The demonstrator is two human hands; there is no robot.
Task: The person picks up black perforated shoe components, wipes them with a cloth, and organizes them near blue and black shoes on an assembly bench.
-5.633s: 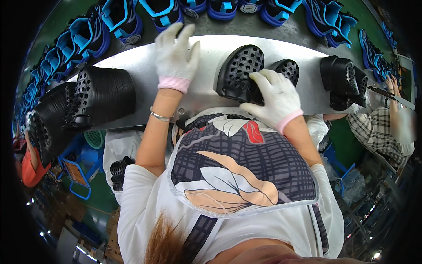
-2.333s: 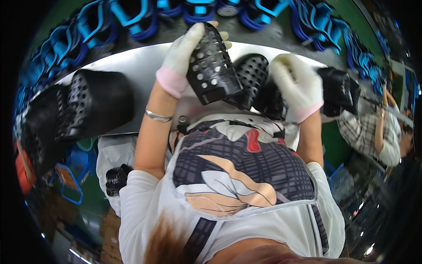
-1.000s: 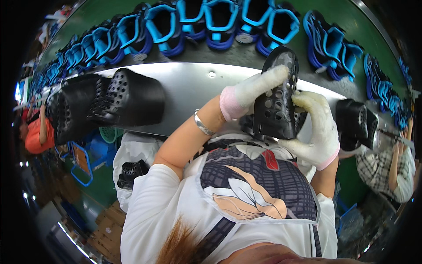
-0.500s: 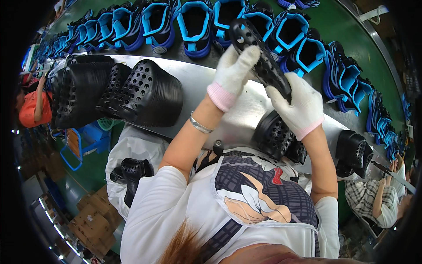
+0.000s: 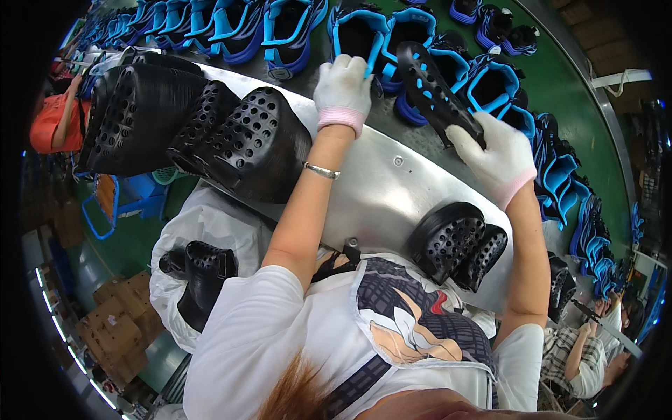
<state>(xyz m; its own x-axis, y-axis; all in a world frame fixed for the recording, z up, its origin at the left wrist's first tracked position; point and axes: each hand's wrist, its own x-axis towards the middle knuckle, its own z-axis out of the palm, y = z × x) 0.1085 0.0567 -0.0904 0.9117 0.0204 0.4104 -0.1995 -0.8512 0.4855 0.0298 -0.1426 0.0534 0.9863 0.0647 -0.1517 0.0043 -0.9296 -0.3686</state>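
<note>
My right hand (image 5: 498, 155), in a white glove with a pink cuff, grips a black perforated shoe upper (image 5: 435, 93) and holds it over the row of blue and black shoes (image 5: 490, 84) on the green conveyor (image 5: 567, 91). My left hand (image 5: 343, 87), gloved the same way, rests on the rim of a blue and black shoe (image 5: 360, 31) on that conveyor. Two black perforated uppers (image 5: 458, 241) lie on the metal table (image 5: 381, 189) close to my chest.
A tall stack of black perforated uppers (image 5: 203, 126) lies on the table's left end. A white sack (image 5: 203, 238) holding black uppers stands below it. A person in orange (image 5: 56, 119) works at far left, another in plaid (image 5: 581, 350) at lower right. Cardboard boxes (image 5: 119, 329) sit on the floor.
Both hands lifted a black upper off the table and carried it out to the conveyor. My left hand has let go of it and moved onto a blue shoe.
</note>
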